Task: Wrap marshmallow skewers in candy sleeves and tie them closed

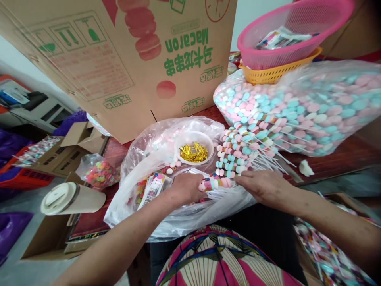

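My left hand is closed around one end of a marshmallow skewer, whose pink and pale pieces stick out to the right beside a colourful printed wrapper. Just past the skewer's free end is my right hand, fingers pressed together and fingertips close to a pile of marshmallow skewers. Whatever it pinches is hidden. Loose white sticks lie beneath the held skewer. Left of my left hand, a stack of printed wrappers rests on the clear plastic bag. A white bowl contains gold twist ties.
A large cardboard box stands behind. At right, a big bag of marshmallows bears a yellow basket and a pink basket. A lidded cup lies by a bag of ring candies at left. Wrapped sweets fill a box lower right.
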`<action>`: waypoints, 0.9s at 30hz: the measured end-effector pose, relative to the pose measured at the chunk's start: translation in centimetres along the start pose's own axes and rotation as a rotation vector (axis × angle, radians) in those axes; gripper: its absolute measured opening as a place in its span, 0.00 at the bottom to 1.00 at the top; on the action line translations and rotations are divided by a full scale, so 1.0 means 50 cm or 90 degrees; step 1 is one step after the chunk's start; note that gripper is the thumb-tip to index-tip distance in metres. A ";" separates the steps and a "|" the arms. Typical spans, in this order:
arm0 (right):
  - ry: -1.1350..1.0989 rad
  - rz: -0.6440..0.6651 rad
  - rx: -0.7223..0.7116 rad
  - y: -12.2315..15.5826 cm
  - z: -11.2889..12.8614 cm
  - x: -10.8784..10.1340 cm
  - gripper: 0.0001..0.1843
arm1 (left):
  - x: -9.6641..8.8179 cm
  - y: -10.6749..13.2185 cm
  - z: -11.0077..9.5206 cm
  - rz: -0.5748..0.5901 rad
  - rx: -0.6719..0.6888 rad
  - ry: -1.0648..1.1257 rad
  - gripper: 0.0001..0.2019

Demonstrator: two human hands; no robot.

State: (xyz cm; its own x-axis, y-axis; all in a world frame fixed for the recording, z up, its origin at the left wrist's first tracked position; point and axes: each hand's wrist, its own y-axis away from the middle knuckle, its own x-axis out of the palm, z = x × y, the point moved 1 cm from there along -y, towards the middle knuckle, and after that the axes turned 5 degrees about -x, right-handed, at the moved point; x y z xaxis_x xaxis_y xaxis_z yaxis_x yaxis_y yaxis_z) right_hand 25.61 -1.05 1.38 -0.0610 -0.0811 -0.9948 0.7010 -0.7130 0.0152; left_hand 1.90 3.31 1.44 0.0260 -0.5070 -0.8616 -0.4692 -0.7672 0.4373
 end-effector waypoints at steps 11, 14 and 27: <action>0.053 -0.115 -0.064 -0.036 0.025 -0.024 0.13 | 0.004 0.000 -0.028 -0.096 -0.010 -0.063 0.22; 0.132 -0.160 -0.115 -0.035 0.029 -0.028 0.13 | -0.003 -0.004 -0.025 -0.055 0.000 0.008 0.26; 0.158 -0.177 -0.148 -0.035 0.032 -0.033 0.13 | -0.003 0.003 -0.033 -0.046 0.018 0.144 0.21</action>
State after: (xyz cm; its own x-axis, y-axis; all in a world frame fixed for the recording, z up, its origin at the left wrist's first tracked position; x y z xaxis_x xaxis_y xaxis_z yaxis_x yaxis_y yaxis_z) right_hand 23.35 -0.78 3.16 -0.1171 0.2827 -0.9520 0.8246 -0.5065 -0.2519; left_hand 3.28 2.61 2.08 0.2569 -0.5285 -0.8091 -0.4831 -0.7953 0.3661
